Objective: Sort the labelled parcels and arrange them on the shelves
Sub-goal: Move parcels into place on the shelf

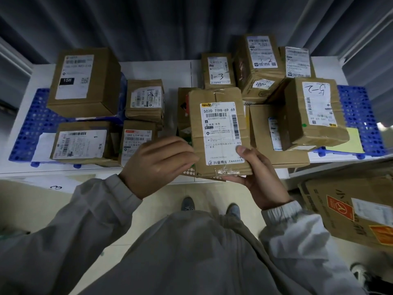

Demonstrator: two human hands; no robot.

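White shelf seen across upper half of frame, covered by labelled cartons. Big box marked 15H placed upper left. Parcel 502D held at centre, gripped by right hand from below, thumb on label. Left hand curled against parcel's left edge; grip cannot be told.

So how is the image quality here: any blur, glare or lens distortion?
Head view: strong wide-angle bending at the edges; dim, even light without glare; the held parcel has a readable label, while the rear parcels' print is soft and the lower corners smear.
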